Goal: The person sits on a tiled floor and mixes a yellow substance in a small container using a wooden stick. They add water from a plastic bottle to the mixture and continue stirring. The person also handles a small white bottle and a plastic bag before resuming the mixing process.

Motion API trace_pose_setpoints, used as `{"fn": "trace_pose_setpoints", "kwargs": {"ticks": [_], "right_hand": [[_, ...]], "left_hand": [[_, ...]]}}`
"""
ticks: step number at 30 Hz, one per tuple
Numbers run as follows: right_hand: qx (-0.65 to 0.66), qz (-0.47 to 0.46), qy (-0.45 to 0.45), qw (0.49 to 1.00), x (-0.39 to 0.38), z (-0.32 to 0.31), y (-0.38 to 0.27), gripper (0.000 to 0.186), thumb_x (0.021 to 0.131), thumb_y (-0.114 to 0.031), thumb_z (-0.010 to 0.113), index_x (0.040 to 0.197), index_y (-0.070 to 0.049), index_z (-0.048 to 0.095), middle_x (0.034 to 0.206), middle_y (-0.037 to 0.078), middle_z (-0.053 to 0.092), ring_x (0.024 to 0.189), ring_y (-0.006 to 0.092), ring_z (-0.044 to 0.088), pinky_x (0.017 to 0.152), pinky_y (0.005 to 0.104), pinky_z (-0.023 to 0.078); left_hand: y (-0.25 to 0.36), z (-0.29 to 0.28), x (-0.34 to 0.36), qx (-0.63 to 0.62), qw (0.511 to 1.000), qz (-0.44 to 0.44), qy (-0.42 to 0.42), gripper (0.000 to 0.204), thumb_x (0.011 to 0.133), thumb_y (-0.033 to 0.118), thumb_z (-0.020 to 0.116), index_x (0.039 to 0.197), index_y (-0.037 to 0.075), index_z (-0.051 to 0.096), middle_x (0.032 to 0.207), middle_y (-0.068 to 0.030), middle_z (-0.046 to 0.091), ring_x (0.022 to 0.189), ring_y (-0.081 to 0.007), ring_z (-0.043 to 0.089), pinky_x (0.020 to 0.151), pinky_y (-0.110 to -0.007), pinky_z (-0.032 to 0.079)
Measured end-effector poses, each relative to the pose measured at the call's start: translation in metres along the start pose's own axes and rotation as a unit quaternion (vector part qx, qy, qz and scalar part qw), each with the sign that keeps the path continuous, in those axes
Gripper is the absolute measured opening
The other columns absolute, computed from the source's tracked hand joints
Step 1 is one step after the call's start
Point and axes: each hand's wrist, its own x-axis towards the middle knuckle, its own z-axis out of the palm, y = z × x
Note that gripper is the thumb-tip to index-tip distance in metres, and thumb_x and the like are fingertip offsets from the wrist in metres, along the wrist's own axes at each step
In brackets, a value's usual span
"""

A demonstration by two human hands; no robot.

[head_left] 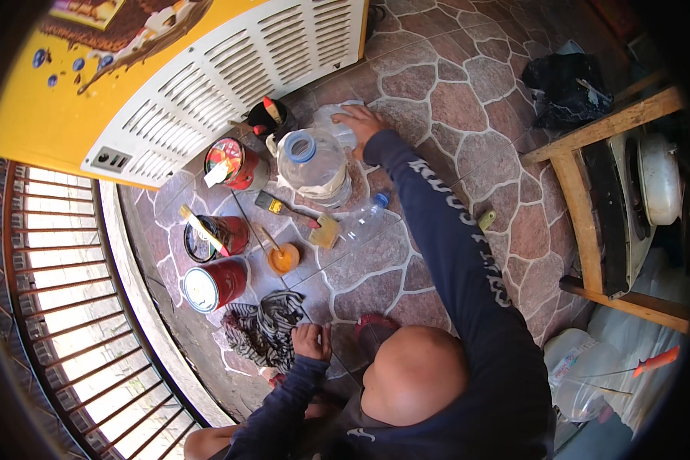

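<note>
My right hand [360, 130] reaches past a large clear jug with a blue cap [307, 165], its fingers curled over a translucent plastic item [330, 116]. My left hand [309, 341] is loosely curled beside a striped cloth [264, 322]; whatever lies in its fingers is hidden. Around them stand three paint cans [222, 284], [234, 238], [241, 172], a black container with brushes [276, 123], and an orange-filled cup with a stick [284, 262]. A dark brush [276, 204], a yellowish block-like item [324, 234] and a clear bottle [364, 218] lie nearby.
A yellow appliance [107, 92] with white vents borders the back left. A metal railing [69, 307] runs along the left. At right are a wooden frame [583, 215], a black bag [560, 92] and plastic jugs [579, 372]. The floor [475, 100] is patterned stone-look tile.
</note>
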Motion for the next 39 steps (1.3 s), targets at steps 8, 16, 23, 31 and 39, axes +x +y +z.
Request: {"fn": "trace_pose_setpoints", "kwargs": {"ticks": [8, 16, 23, 31, 39], "right_hand": [[0.096, 0.081, 0.004, 0.992, 0.014, 0.033, 0.019, 0.047, 0.084, -0.015, 0.069, 0.13, -0.014, 0.061, 0.128, 0.008, 0.062, 0.116, 0.0299, 0.059, 0.1, 0.0398, 0.045], [0.556, 0.175, 0.167, 0.795, -0.164, -0.087, 0.01, 0.046, 0.085, -0.018, 0.07, 0.125, 0.003, 0.059, 0.11, 0.012, 0.067, 0.098, 0.0184, 0.065, 0.087, 0.03, 0.05], [0.567, 0.015, 0.09, 0.819, -0.255, -0.124, -0.109, 0.032, 0.086, -0.009, 0.065, 0.114, 0.006, 0.061, 0.123, 0.018, 0.058, 0.118, 0.0265, 0.055, 0.096, 0.0373, 0.046], [0.731, 0.12, 0.062, 0.669, -0.242, -0.13, -0.119, 0.023, 0.093, -0.006, 0.059, 0.115, 0.001, 0.059, 0.093, 0.007, 0.062, 0.079, 0.0127, 0.058, 0.072, 0.0232, 0.047], [0.529, 0.103, 0.238, 0.808, -0.212, -0.158, -0.121, 0.037, 0.1, -0.022, 0.043, 0.126, 0.003, 0.054, 0.107, 0.013, 0.064, 0.094, 0.0204, 0.063, 0.079, 0.0312, 0.05]], "left_hand": [[0.063, -0.028, 0.047, -0.055, 0.998, -0.033, -0.004, 0.019, 0.077, 0.016, 0.078, 0.079, 0.007, 0.061, 0.073, -0.0072, 0.061, 0.068, -0.027, 0.058, 0.065, -0.038, 0.041], [0.174, -0.063, 0.147, -0.351, 0.934, -0.053, -0.048, 0.034, 0.084, 0.015, 0.075, 0.11, -0.002, 0.062, 0.103, -0.0147, 0.069, 0.093, -0.0218, 0.066, 0.086, -0.033, 0.049], [0.218, -0.053, 0.162, -0.489, 0.863, -0.127, -0.017, 0.042, 0.088, 0.017, 0.071, 0.124, -0.001, 0.056, 0.107, -0.0143, 0.068, 0.097, -0.0212, 0.064, 0.087, -0.033, 0.049], [0.193, -0.085, 0.141, -0.546, 0.817, -0.16, 0.094, 0.022, 0.095, 0.01, 0.054, 0.115, 0.002, 0.06, 0.092, -0.0197, 0.068, 0.086, -0.0323, 0.067, 0.077, -0.035, 0.05], [0.191, -0.148, 0.175, -0.509, 0.858, -0.04, 0.049, 0.024, 0.101, 0.012, 0.05, 0.121, -0.001, 0.056, 0.104, -0.0069, 0.067, 0.096, -0.0126, 0.059, 0.085, -0.029, 0.048]]}}
